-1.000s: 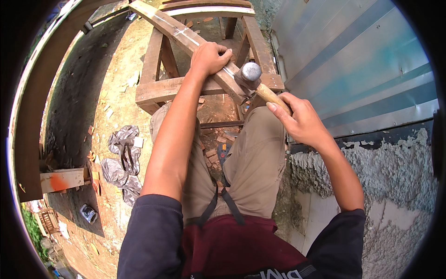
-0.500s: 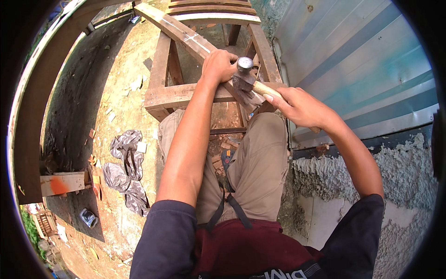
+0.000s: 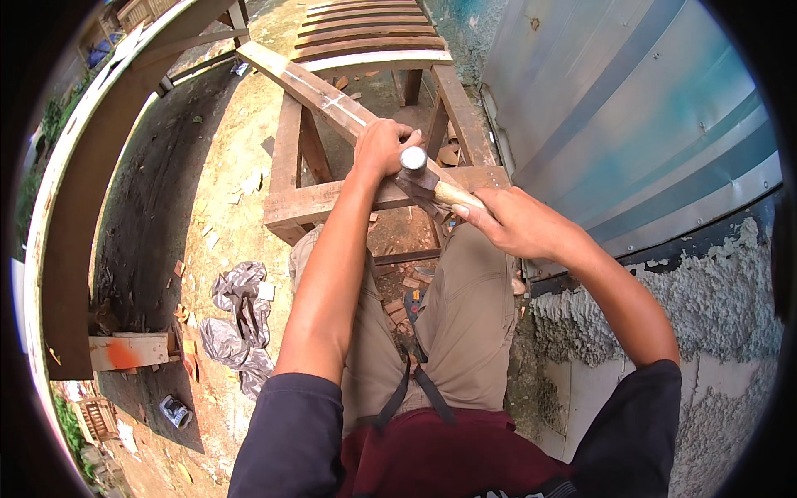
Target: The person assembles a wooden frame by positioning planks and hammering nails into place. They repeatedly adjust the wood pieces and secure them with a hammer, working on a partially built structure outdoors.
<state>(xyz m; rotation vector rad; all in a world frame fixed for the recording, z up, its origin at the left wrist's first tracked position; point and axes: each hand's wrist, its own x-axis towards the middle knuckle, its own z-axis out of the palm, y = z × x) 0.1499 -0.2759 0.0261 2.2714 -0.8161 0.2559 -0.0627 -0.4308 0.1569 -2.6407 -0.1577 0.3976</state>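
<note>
A wooden beam [image 3: 303, 87] with pale chalky marks lies slantwise across a wooden frame [image 3: 311, 202], its near end just above my knees. My left hand [image 3: 383, 149] is closed over the beam near that end. In my right hand [image 3: 525, 222] is a claw hammer [image 3: 453, 196], gripped by its pale wooden handle. The hammer's round metal face points up beside my left fingers, and its claw side is down at the beam's near end. Whether the claw touches the wood is hard to tell.
Wooden slats [image 3: 369, 41] span the frame's far part. A corrugated metal sheet [image 3: 631, 141] rises on the right above a rough wall [image 3: 697, 307]. At left lie a crumpled grey plastic bag [image 3: 241, 340], a can [image 3: 176, 412] and wood scraps. A long board [image 3: 70, 249] curves along the far left.
The hammer and my right hand have shifted left, bringing the hammer head closer to my left hand. My left hand keeps its grip on the beam. The view has tilted, showing more slats.
</note>
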